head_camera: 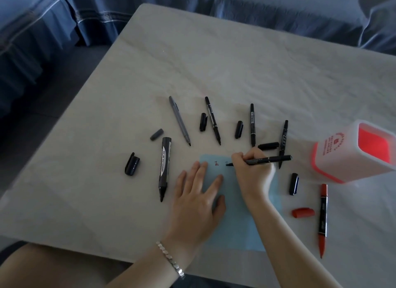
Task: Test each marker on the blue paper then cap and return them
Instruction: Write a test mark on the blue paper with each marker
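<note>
The blue paper (233, 227) lies at the lower centre of the frame on the pale table (214, 62). The right hand (250, 169) pinches a slim black marker (270, 159) between thumb and fingers, its tip touching the paper's upper part beside a small red mark (216, 163). The left hand (197, 193) rests flat on the paper's left side, fingers spread, with a bracelet (170, 260) on that wrist. Just left lies a thick marker (164, 167), uncapped, and its cap (132, 163) lies further left. Above, a grey marker (179, 120) and three black pens lie uncapped among loose caps. At lower right a red marker (323, 219) lies near a red cap (303, 212) — a white-and-red holder (347, 152) sits at the right edge.
</note>
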